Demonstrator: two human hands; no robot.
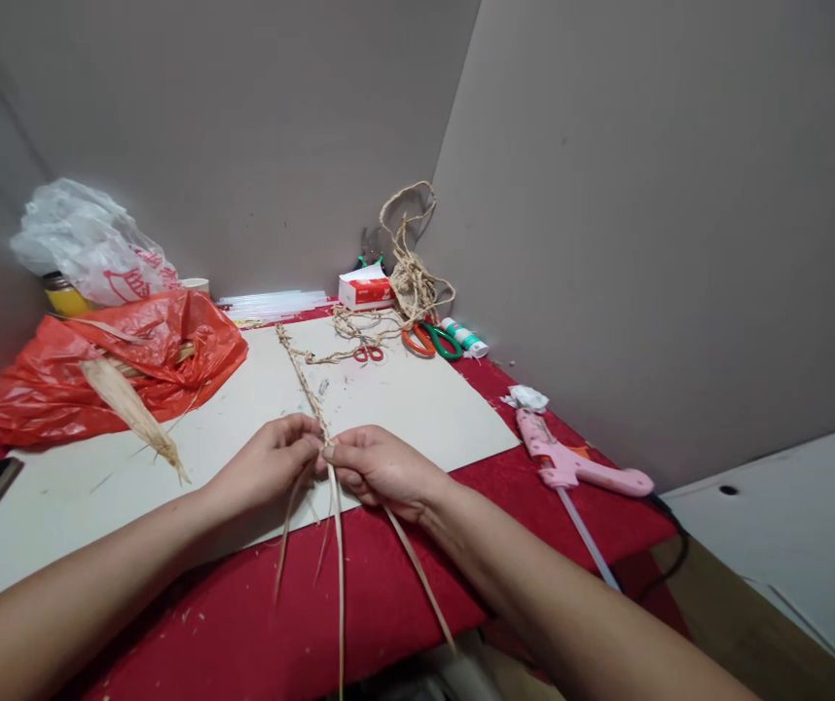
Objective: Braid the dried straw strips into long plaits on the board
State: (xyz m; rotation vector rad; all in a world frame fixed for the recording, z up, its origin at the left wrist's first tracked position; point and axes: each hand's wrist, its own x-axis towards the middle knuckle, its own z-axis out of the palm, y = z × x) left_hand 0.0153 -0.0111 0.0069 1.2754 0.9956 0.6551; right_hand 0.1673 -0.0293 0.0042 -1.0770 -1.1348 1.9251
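Observation:
A braided cord of dried husk strands point(305, 387) runs across the white board from its far side to my hands. At its near end my left hand point(280, 454) pinches the strands from the left. My right hand point(378, 467) grips them from the right, its thumb beside the braid. Loose pale strands point(340, 584) hang from between both hands over the red cloth, one of them trailing off to the right under my right hand. The fingertips partly hide the point where the strands cross.
A red plastic bag point(132, 375) with dry husks lies left, a husk piece point(129, 404) on it. Behind are glue sticks point(278, 304), a small red-white box point(365, 290) and coiled braid point(414, 282). Scissors point(421, 341) lie near them; a pink glue gun point(570, 464) rests right.

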